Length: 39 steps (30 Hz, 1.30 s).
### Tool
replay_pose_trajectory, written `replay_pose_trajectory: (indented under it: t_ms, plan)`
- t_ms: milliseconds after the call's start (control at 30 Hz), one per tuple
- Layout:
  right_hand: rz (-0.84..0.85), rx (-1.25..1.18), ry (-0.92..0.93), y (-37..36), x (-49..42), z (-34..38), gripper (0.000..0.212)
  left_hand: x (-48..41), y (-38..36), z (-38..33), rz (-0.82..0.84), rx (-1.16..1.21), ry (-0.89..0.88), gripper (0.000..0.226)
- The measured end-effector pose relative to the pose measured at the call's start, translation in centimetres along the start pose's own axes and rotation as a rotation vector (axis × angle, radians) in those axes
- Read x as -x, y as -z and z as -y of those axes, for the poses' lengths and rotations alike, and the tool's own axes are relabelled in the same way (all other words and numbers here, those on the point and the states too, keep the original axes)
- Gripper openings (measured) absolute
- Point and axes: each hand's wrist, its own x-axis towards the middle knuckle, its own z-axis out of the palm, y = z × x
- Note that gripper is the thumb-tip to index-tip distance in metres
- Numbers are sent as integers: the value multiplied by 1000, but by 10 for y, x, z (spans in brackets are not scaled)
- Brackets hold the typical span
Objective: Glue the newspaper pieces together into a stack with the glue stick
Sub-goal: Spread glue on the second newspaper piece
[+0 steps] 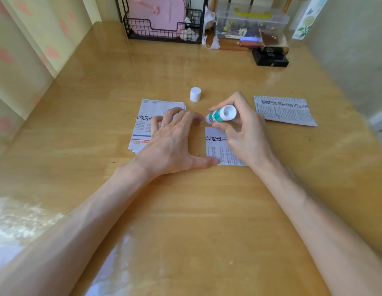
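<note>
Right hand [243,133]: fingers and thumb curled round the glue stick [221,115], gripping it above the top edge of the middle newspaper piece [215,146]. The stick is uncapped and tilted, green body, one white end facing the camera. Can't tell whether the other end touches the paper.

Left hand [170,144]: flat, fingers spread and straight, palm down. The fingers rest on the newspaper stack [143,124] on the left, and the thumb tip sits at the lower-left corner of the middle newspaper piece. Not gripping anything.

White cap [195,94]: upright on the tabletop [185,210], just behind both hands, between the stack and the stick.

Third newspaper piece [285,111]: lying flat to the right of the right hand, apart from the others.

Back edge of the tabletop: black wire basket [143,28] holding a pink item [158,13], a clear plastic box [249,24] of small parts, and a black box [270,57] in front of it.
</note>
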Motion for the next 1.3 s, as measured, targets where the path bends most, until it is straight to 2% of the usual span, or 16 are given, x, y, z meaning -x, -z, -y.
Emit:
replay_pose_trajectory:
  t_ms: [100, 167, 400, 500, 1067, 1167, 1300]
  plan:
    - [-121, -97, 2, 6, -2, 2, 21, 0, 0, 0, -2, 0, -1, 109]
    - [-139, -131, 11, 13, -3, 4, 27, 0, 0, 1, -2, -4, -3, 108]
    - [185, -38, 47, 17, 14, 10, 23, 0, 0, 0, 3, -10, 3, 106]
    - [220, 43, 73, 16, 17, 11, 27, 0, -1, 0, 0, -12, 4, 106]
    - [84, 148, 41, -2, -4, -4, 24, 0, -1, 0, 5, -1, 7, 107]
    - [0, 69, 20, -2, -2, -5, 24, 1, -1, 0, 11, 8, 13, 109]
    - [-219, -70, 3, 6, -3, -2, 27, 2, 2, 0, 9, 21, -5, 101]
